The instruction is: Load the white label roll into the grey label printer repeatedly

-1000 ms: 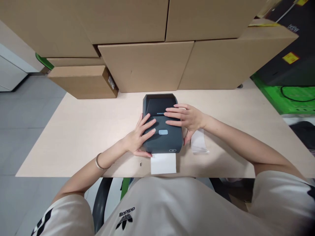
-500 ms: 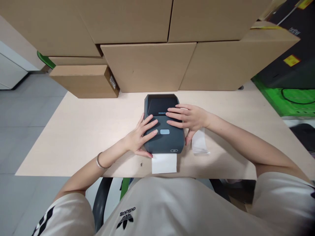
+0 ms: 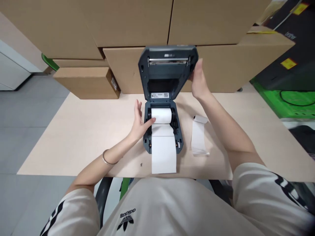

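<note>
A dark grey label printer (image 3: 147, 148) stands on the table with its lid (image 3: 162, 72) swung up. Inside it lies a white label roll (image 3: 161, 115), and a strip of labels (image 3: 163, 154) runs from it out over the front edge. My right hand (image 3: 199, 82) grips the raised lid at its right edge; most of its fingers are hidden behind the lid. At the printer's left side is my left hand (image 3: 140, 123), fingers stretched up, thumb reaching over the side wall to the left end of the roll.
A small loose roll of white paper (image 3: 198, 137), partly unwound, lies right of the printer. Stacked cardboard boxes (image 3: 206, 72) line the back, close behind the lid. A flat carton (image 3: 86, 83) stands at the back left. A tiny dark piece (image 3: 141, 164) lies near the front edge.
The printer's lid has gone from closed to raised, with my right hand moving up and back with it. My left hand's thumb has shifted from the printer's front to the roll inside.
</note>
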`<state>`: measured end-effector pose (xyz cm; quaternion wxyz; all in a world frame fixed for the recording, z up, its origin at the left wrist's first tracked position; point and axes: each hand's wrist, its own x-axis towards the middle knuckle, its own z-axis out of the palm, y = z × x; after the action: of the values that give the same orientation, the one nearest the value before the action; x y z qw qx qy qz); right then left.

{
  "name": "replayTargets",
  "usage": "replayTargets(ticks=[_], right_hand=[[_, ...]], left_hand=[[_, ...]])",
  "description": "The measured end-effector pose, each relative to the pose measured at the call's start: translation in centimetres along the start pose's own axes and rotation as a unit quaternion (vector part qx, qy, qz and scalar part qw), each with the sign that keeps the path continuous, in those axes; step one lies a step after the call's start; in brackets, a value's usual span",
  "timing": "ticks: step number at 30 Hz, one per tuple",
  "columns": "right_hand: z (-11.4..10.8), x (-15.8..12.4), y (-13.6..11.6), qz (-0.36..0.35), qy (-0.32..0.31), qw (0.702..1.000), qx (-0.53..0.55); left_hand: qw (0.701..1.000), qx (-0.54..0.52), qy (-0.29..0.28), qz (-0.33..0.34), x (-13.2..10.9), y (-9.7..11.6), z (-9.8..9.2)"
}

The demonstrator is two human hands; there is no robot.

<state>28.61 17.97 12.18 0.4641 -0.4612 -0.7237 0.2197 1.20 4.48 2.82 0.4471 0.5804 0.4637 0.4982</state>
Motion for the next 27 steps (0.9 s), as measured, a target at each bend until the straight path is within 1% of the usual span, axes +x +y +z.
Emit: replayTargets(ticks=[1,2,3,4,6,8,9,10,11,12,13,14,15,16,18,22,24,25,27], right_hand=[[0.0,0.6,-0.3,0.032,-0.003,0.999,0.011],[-0.1,0.9,-0.6,0.058,-0.008,0.998,0.02],[-0.3,1.0,-1.0,0.073,-0.01,0.997,0.014],[-0.5,0.8,-1.5,0.074,-0.002,0.997,-0.014],[-1.0,-0.4,-2.7,0.051,0.052,0.992,-0.101],[-1.0,-2.5,-4.1,0.007,0.116,0.975,-0.192],[-0.8,-3.7,-4.7,-0.023,0.116,0.966,-0.229],[-0.5,-4.8,-5.3,-0.058,0.078,0.961,-0.258],[0.0,-5.9,-5.7,-0.093,0.009,0.956,-0.279],[0.7,-6.8,-6.0,-0.124,-0.078,0.944,-0.296],[1.3,-7.5,-6.2,-0.146,-0.168,0.923,-0.313],[2.0,-8.0,-6.3,-0.156,-0.244,0.898,-0.333],[2.7,-8.4,-6.4,-0.156,-0.297,0.874,-0.353],[3.2,-8.5,-6.3,-0.151,-0.325,0.856,-0.373],[4.2,-8.6,-6.1,-0.139,-0.345,0.839,-0.398],[5.2,-7.9,-5.8,-0.137,-0.354,0.836,-0.397],[4.8,-7.6,-6.0,-0.143,-0.357,0.837,-0.39],[4.3,-7.5,-6.3,-0.146,-0.351,0.841,-0.385],[2.4,-7.7,-7.5,-0.152,-0.318,0.864,-0.36]], left_hand=[[0.998,-0.017,-0.021,-0.059,-0.6,-0.2,0.3],[0.994,-0.033,-0.036,-0.102,-1.1,-0.4,0.5],[0.989,-0.046,-0.04,-0.132,-1.5,-0.5,0.6],[0.986,-0.061,-0.045,-0.145,-1.7,-0.5,0.7],[0.985,-0.086,-0.048,-0.141,-2.0,-0.4,0.7],[0.988,-0.092,-0.052,-0.115,-2.0,-0.6,0.5],[0.989,-0.088,-0.052,-0.103,-2.0,-0.7,0.4],[0.991,-0.082,-0.052,-0.091,-1.9,-0.9,0.2],[0.993,-0.077,-0.05,-0.08,-1.9,-1.2,0.1],[0.994,-0.074,-0.046,-0.07,-1.8,-1.5,-0.1],[0.995,-0.07,-0.041,-0.061,-1.7,-1.7,-0.2],[0.996,-0.064,-0.035,-0.053,-1.7,-1.9,-0.3],[0.997,-0.054,-0.031,-0.046,-1.6,-2.0,-0.5],[0.998,-0.042,-0.028,-0.041,-1.6,-2.0,-0.5],[0.999,-0.019,-0.025,-0.038,-1.6,-1.8,-0.6],[0.999,0.006,-0.017,-0.038,-1.6,-1.1,-0.5],[0.999,0.011,-0.012,-0.037,-1.6,-1.0,-0.5],[0.999,0.012,-0.01,-0.038,-1.6,-0.9,-0.4],[0.999,0.01,-0.011,-0.035,-1.7,-1.0,-0.4]])
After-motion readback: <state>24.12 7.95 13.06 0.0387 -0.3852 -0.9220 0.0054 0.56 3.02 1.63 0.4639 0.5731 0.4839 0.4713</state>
